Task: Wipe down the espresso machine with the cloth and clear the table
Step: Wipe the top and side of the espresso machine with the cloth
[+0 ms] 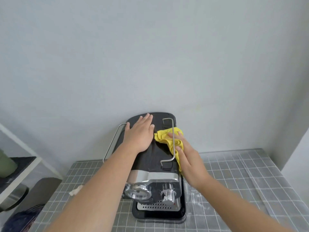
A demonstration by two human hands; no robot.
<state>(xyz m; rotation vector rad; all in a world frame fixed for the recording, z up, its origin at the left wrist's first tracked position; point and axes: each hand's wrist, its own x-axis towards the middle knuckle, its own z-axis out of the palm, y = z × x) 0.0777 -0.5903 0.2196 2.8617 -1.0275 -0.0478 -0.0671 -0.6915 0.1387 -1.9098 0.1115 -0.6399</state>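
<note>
A black and chrome espresso machine (155, 166) stands on the grey tiled table (234, 190), its back against the wall. My left hand (139, 133) lies flat, fingers extended, on the machine's black top at its left side. My right hand (187, 156) presses a crumpled yellow cloth (163, 135) against the top's right side, with its fingers around the right metal rail (173, 141). The cloth hangs down over the machine's right edge, partly hidden under my hand. The perforated drip tray (158, 206) shows at the front.
A small pale crumpled scrap (76, 190) lies on the table to the left of the machine. White powdery smears (197, 198) mark the tiles to the right. At the far left stand a white shelf (20, 164), a green container (5, 163) and a metal bin (13, 196).
</note>
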